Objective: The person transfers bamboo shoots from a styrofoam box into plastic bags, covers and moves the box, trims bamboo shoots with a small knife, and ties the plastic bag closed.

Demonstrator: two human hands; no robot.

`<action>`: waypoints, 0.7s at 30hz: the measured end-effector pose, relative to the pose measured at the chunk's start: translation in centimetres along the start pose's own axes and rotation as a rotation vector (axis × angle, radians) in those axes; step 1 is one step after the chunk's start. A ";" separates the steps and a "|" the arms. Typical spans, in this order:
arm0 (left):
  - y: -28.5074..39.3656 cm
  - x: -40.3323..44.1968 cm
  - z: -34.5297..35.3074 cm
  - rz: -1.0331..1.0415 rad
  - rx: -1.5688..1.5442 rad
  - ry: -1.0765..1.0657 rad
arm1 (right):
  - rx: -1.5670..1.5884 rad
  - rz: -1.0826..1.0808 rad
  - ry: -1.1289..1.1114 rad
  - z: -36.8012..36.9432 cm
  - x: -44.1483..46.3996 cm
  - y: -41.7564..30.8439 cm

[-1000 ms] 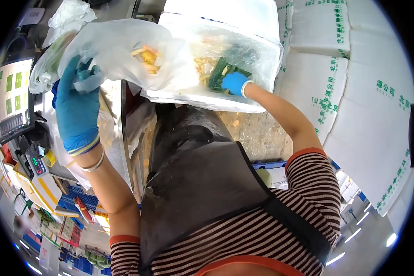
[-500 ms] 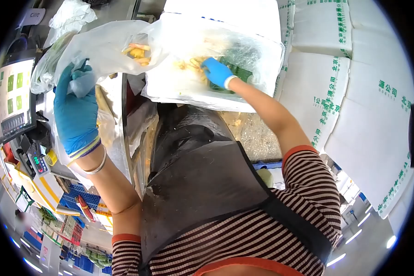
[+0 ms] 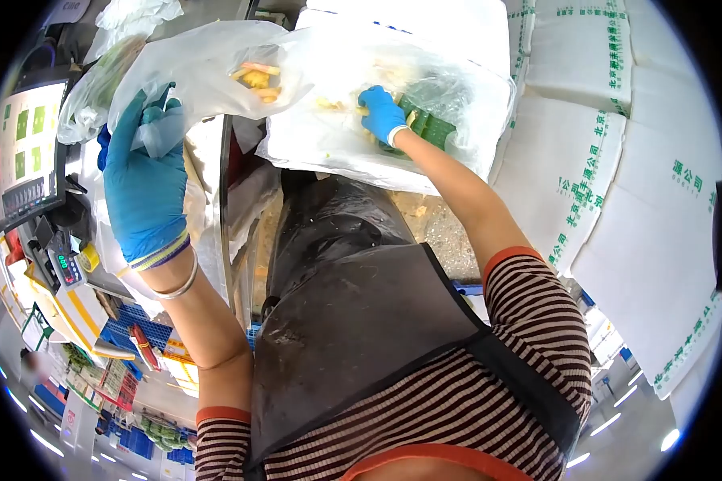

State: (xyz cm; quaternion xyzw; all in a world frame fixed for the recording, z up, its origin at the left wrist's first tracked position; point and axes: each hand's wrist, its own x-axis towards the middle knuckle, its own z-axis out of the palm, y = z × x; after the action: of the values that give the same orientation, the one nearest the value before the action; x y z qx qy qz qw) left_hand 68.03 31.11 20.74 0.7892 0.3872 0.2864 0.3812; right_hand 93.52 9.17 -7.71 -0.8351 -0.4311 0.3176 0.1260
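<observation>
My left hand (image 3: 146, 172), in a blue glove, grips the gathered edge of a clear plastic bag (image 3: 204, 60). The bag stretches rightward, and a few yellow and pinkish food pieces (image 3: 257, 78) show inside it. My right hand (image 3: 383, 116), also blue-gloved, is curled inside a white foam box (image 3: 297, 148) lined with clear plastic. A bit of pale yellow shows at its fingertips; the rest of its grasp is hidden. Beside the fingers lie more pale yellow pieces (image 3: 329, 104). Dark green produce (image 3: 433, 128) under film lies just right of this hand.
Large white wrapped packs (image 3: 553, 168) with green lettering are stacked on the right. A monitor (image 3: 28, 152) and a scale display (image 3: 66, 264) stand at the left. Crumpled white plastic (image 3: 140, 20) lies at the upper left. A dark apron (image 3: 353, 321) covers my front.
My right hand has turned and curled its fingers in more tightly over the box. Fewer yellow pieces show beside it. My left hand still holds the bag. The whole view has shifted slightly.
</observation>
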 end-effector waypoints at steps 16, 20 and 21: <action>2.0 -0.7 1.0 -0.259 -0.652 -0.116 | 1.063 -0.580 0.074 -22.0 -7.7 -14.5; 3.3 -0.2 1.2 -0.446 -0.808 -0.014 | 0.533 -0.991 0.211 -19.6 -2.7 -21.0; 3.8 0.1 1.0 -0.532 -0.851 0.044 | 0.415 -1.007 0.308 -18.9 -2.3 -21.2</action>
State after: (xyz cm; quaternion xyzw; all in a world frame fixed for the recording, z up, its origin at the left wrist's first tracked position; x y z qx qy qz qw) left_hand 70.36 29.29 23.37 0.4317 0.4319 0.3282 0.7207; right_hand 91.04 21.15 18.01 -0.5209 -0.6815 0.1706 0.4849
